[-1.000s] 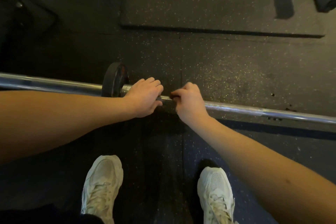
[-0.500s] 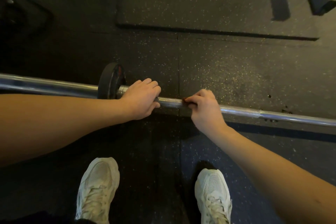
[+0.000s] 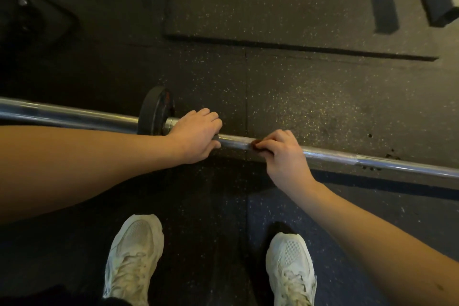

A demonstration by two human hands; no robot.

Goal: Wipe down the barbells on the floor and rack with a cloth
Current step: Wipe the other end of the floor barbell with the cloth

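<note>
Early going, I'd say: left hand (image 3: 196, 134) curls over the barbell (image 3: 372, 160) beside the plate (image 3: 155, 110), right hand (image 3: 283, 154) pinches a dark cloth (image 3: 255, 144) against it; the long right stretch likely remains.

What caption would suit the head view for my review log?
Left hand grips a floor barbell beside its plate while the right hand pinches a dark cloth on the shaft.

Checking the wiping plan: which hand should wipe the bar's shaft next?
Right, probably. The right hand pinches the dark cloth against the barbell, with bare shaft beyond it. The left hand shows no cloth; it grips the bar beside the plate.
</note>
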